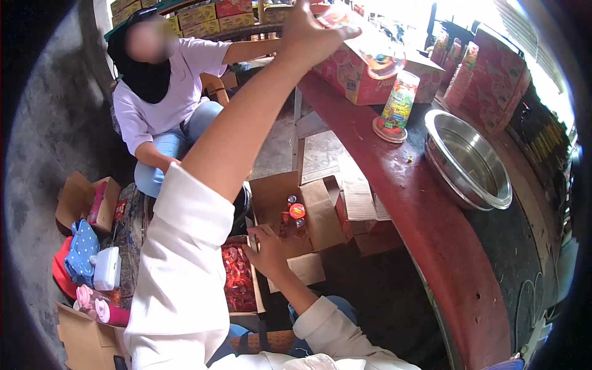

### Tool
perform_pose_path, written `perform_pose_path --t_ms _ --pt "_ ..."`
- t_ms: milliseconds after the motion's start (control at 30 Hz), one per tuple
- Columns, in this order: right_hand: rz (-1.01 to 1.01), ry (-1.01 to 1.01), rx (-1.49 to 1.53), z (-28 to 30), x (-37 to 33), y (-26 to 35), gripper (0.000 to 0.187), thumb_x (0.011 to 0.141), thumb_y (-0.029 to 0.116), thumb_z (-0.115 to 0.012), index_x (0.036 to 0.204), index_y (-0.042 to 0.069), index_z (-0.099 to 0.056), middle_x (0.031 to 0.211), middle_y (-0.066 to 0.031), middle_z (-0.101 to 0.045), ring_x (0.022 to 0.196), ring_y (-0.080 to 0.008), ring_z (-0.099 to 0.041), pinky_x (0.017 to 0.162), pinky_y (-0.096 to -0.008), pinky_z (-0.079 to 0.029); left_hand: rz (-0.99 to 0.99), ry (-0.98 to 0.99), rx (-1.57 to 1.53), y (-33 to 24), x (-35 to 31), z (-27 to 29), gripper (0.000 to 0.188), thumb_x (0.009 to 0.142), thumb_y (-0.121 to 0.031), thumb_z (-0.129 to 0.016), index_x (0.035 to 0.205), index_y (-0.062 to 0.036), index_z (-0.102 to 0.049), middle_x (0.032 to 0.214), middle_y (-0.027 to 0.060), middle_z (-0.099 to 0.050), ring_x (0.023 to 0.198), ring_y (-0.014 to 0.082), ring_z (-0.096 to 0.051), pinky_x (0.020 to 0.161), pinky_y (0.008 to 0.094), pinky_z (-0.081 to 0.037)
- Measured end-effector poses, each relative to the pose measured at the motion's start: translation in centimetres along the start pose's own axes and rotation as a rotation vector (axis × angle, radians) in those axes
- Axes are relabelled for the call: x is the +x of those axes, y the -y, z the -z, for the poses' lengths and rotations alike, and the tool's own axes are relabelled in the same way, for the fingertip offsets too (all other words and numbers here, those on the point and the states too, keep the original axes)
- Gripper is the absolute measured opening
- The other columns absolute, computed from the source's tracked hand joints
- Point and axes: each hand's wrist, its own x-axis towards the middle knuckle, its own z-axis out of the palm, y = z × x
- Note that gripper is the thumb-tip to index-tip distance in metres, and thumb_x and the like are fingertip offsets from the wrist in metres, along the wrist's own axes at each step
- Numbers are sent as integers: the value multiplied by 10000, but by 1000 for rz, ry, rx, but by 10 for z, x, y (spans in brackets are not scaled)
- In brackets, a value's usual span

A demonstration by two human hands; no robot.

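My left hand is stretched up over the red-topped table, its fingers closed around a clear plastic cup with coloured print. Glare washes out part of that cup. Low down, my right hand hangs at the edge of a carton of small red packets. Its fingers are apart and I see nothing in them. Just beyond it, an open cardboard box holds a few small clear containers, one with a red lid. A stack of printed cups stands on round lids on the table.
A wide metal basin rests on the curved table. Pink cartons and more cup stacks stand behind. A co-worker sits at the left, one arm toward the table. Bottles and a blue dotted bag lie at far left.
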Motion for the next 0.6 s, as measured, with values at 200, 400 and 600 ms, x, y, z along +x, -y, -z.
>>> perform_pose_path --t_ms 200,400,600 --pt "-4 -27 59 9 1 6 324 694 95 -657 990 4 -560 961 -149 -540 842 -319 -569 736 -370 -471 -169 193 17 -22 16 -62 718 620 -236 -783 1160 41 -399 1019 162 -559 933 256 -573 805 335 -469" --pt "-7 -47 64 20 4 0 326 720 116 -636 1014 0 -555 992 -139 -530 873 -326 -572 766 -388 -474 -115 569 163 -25 3 -95 898 549 -315 -785 1219 87 -342 1072 214 -579 987 289 -586 850 321 -479" --pt "-3 -21 64 18 3 1 339 723 115 -634 1031 2 -548 1017 -161 -526 895 -344 -566 763 -395 -473 99 606 102 6 -75 -101 1135 602 -448 -782 1351 84 -116 1130 196 -559 1051 278 -551 963 359 -389"
